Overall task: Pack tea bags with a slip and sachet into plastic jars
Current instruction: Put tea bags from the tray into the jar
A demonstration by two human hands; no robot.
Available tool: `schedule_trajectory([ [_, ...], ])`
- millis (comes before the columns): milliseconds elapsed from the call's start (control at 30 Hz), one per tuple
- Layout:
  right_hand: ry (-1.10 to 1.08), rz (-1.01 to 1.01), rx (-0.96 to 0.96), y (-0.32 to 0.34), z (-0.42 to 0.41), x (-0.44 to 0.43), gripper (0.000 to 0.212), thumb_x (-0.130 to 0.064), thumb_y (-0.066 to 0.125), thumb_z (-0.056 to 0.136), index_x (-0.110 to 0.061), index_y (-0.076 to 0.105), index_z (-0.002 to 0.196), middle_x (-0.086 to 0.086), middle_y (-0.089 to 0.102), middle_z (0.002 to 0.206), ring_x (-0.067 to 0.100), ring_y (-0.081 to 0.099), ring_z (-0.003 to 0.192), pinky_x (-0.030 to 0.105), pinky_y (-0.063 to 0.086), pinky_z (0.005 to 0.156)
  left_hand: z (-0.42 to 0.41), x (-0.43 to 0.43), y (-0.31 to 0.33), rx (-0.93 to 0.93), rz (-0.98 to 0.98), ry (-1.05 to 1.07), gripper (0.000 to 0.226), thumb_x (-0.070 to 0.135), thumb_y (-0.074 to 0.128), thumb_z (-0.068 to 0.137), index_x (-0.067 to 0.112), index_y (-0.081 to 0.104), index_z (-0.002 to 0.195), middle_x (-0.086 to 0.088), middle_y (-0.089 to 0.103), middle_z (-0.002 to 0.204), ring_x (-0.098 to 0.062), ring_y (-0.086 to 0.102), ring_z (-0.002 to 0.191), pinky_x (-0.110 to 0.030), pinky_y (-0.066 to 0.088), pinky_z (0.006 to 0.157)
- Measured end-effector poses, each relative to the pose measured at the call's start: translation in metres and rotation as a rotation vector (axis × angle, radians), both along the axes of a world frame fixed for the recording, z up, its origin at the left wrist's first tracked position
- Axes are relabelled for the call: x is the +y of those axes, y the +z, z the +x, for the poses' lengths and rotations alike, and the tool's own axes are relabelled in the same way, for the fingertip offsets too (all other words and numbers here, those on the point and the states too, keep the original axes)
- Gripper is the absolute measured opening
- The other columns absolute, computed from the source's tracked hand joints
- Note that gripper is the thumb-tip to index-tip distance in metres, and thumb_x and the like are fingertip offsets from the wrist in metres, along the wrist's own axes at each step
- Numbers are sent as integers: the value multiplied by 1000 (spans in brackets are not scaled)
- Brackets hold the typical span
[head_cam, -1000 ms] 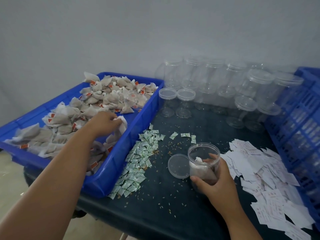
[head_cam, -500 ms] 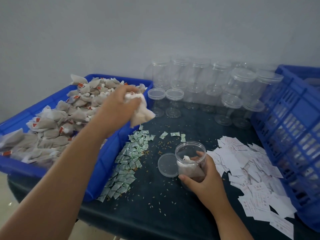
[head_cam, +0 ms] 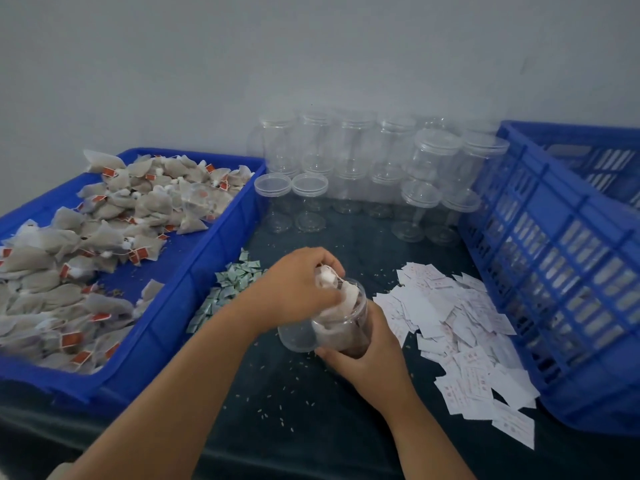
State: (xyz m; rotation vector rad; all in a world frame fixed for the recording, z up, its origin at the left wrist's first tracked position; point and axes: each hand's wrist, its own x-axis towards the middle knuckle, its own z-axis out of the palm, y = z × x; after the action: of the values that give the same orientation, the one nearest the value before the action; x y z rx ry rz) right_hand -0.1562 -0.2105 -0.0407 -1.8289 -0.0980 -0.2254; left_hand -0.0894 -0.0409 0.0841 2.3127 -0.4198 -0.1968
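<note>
I see the left hand (head_cam: pixel 298 289) pinching tea bags (head_cam: pixel 328 278) at the mouth of the tilted jar (head_cam: pixel 300 336); the right hand (head_cam: pixel 375 362) grips it.

Flat, cool, rather dim light spreads evenly, with only soft shadow beneath the left hand (head_cam: pixel 298 289) and right hand (head_cam: pixel 375 356). Motion blur smears the tea bags (head_cam: pixel 329 277) in the left hand's fingers and the jar (head_cam: pixel 343 327) the right hand grips. Beyond the hands, empty jars (head_cam: pixel 349 161) fade hazily into the grey wall (head_cam: pixel 311 46). Right of the hands, the blue crate (head_cam: pixel 554 254) bows with wide-angle distortion.
</note>
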Motion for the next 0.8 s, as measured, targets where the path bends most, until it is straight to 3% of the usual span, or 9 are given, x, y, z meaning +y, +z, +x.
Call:
schedule_trajectory([
  [133,-8,5,1,-1,1,-1,79,-58,97,69,-47,54,135,-21,70,132,3,69,121,14,56,92,0,6,6,-113,-244,56,33,22,77,92,43,61,113,26,70,103,5,68,93,-11,54,73],
  [233,-13,5,3,0,2,-1,83,-67,94,67,-47,53,136,-22,69,134,3,69,122,15,56,92,-1,4,8,-158,-353,62,15,28,67,101,39,66,111,25,74,105,1,71,93,-15,56,74],
  [300,-10,13,1,0,1,-1,80,-60,96,70,-46,54,136,-20,70,133,5,69,122,17,57,92,-1,2,6,-196,-238,19,12,31,63,103,41,70,105,26,74,99,2,68,86,-11,51,68],
  [400,-15,45,-13,1,0,-1,76,-47,99,72,-47,56,135,-18,71,132,5,70,121,15,56,91,-4,-4,-5,-194,-40,-43,9,35,72,95,42,74,100,21,66,103,3,62,95,-16,51,74],
  [467,-15,54,-14,1,0,-2,74,-43,99,73,-47,57,134,-16,73,130,6,72,118,16,56,91,-6,-6,-8,-170,86,-29,24,46,79,87,45,70,108,21,59,107,3,57,96,-16,46,78],
  [533,0,49,-10,1,1,-2,74,-41,98,74,-47,56,135,-16,73,128,7,73,116,17,57,91,-7,-4,-6,-136,88,-24,38,54,79,85,47,62,119,23,63,101,7,60,91,-14,47,76],
  [633,-1,31,-18,2,0,-2,75,-41,99,74,-46,56,136,-19,73,128,6,72,116,15,56,90,-12,-2,3,-176,176,-40,18,49,53,104,38,64,112,18,72,96,1,66,89,-27,56,82],
  [700,-2,25,-35,1,0,-2,73,-41,98,75,-44,57,135,-18,73,127,6,72,115,15,56,89,-20,-4,7,-192,317,-116,40,48,31,109,30,66,107,7,73,97,-13,66,92,-39,53,89],
  [800,0,15,-36,-2,-1,-2,68,-37,96,76,-49,57,131,-16,74,122,8,74,109,20,58,86,-37,-9,5,41,257,-223,46,50,26,111,31,62,90,5,70,91,-8,62,92,-34,43,99],
])
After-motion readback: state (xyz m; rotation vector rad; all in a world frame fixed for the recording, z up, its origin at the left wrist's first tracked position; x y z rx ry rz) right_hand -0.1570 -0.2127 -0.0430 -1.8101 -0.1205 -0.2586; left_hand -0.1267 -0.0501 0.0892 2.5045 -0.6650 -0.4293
